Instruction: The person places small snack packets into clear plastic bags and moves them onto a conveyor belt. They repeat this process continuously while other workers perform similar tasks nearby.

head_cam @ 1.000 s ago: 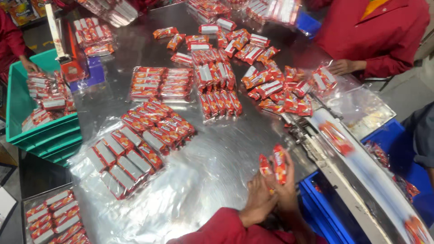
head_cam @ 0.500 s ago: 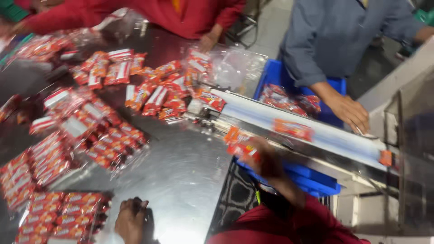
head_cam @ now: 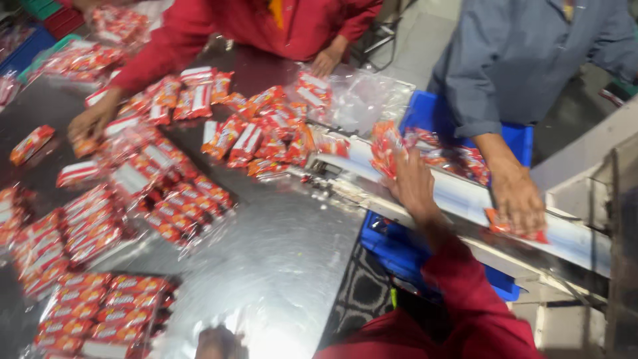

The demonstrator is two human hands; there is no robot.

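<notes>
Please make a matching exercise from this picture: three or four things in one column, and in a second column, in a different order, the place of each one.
Things:
1. right hand
2. left hand
3. blue crate
4. clear plastic bag

Places:
A. at the bottom edge of the view, on the steel table
B. under the conveyor belt and behind it
C. over the belt, its grip around red packets
D. on the table's far corner, beside the loose pile of packets

Pairs: 1-C, 2-A, 3-B, 4-D
</notes>
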